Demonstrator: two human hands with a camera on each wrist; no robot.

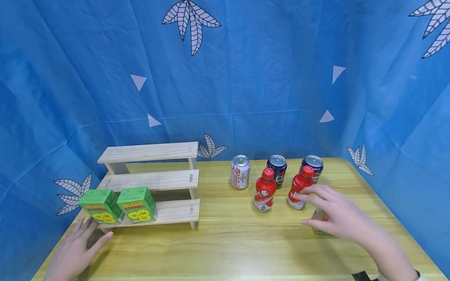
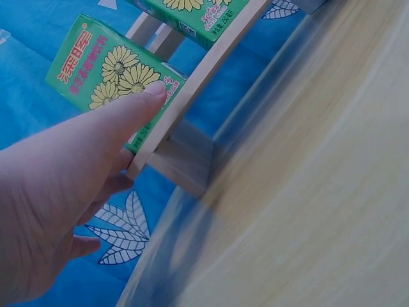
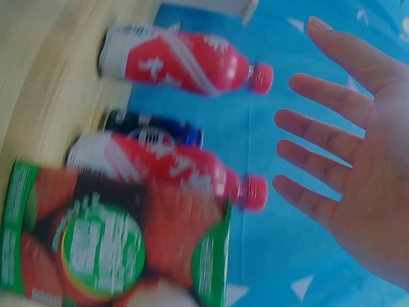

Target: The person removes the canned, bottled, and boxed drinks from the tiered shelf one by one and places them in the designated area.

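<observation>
My left hand (image 1: 75, 248) is at the left end of a wooden three-step shelf (image 1: 175, 212), fingertips right at the bottom step's end. Its thumb overlaps a green drink carton with yellow flowers (image 2: 96, 67) in the left wrist view. A second green carton (image 1: 137, 205) stands beside that one on the same step. My right hand (image 1: 337, 212), fingers apart and holding nothing, hovers over the right of the table. Partly hidden behind it is a carton with red fruit pictures (image 3: 102, 249). The nearer right-hand red bottle (image 1: 301, 187) stands just beyond its fingertips.
Another red bottle (image 1: 265, 191) stands left of the first. Behind them are a white Coca-Cola can (image 1: 240, 172) and two dark blue cans, one (image 1: 277, 168) in the middle and one (image 1: 313, 162) at right. Blue cloth (image 1: 246, 86) hangs around the wooden table (image 1: 225, 249).
</observation>
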